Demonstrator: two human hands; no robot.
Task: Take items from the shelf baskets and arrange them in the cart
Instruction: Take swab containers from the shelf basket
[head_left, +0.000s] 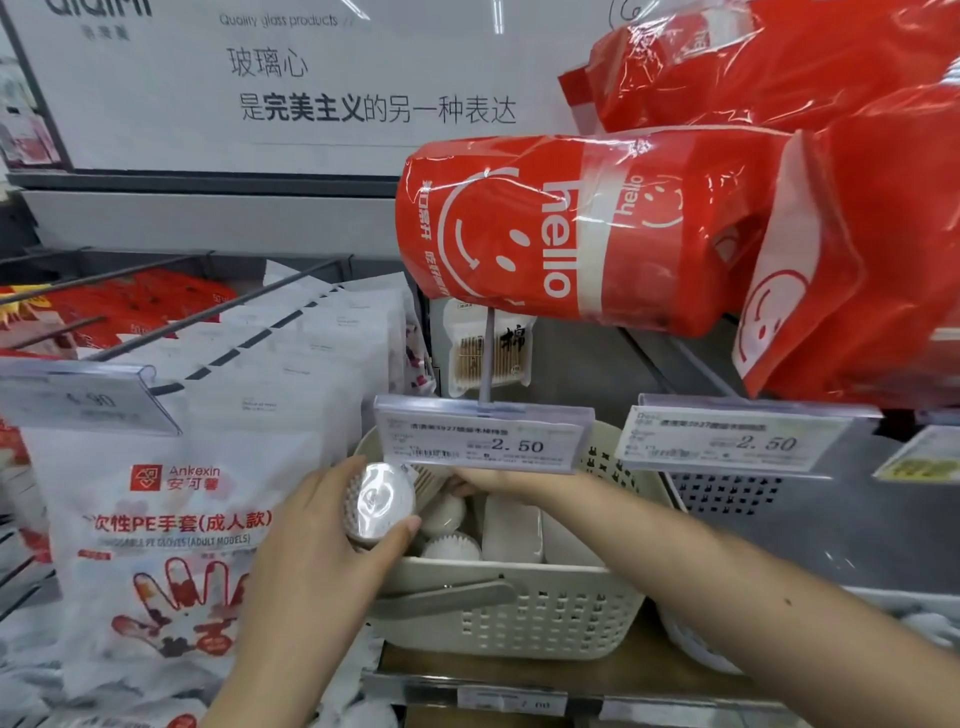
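Note:
A cream perforated shelf basket (519, 618) stands on the shelf in the lower middle, holding round tubs of cotton swabs (449, 545) and white packs. My left hand (322, 535) grips one round clear-lidded tub of cotton swabs (379, 506) at the basket's left rim. My right hand (488, 480) reaches into the back of the basket, mostly hidden behind a hanging price tag (480, 434); its fingers seem to touch a pack of wooden swabs there. No cart is in view.
White packs of disposable gloves (182, 519) hang on hooks at the left. Red "hello" packs (571, 228) hang overhead and at the right. A second price tag (737, 441) and another perforated basket (727, 493) sit at the right. A swab bag (488, 353) hangs behind.

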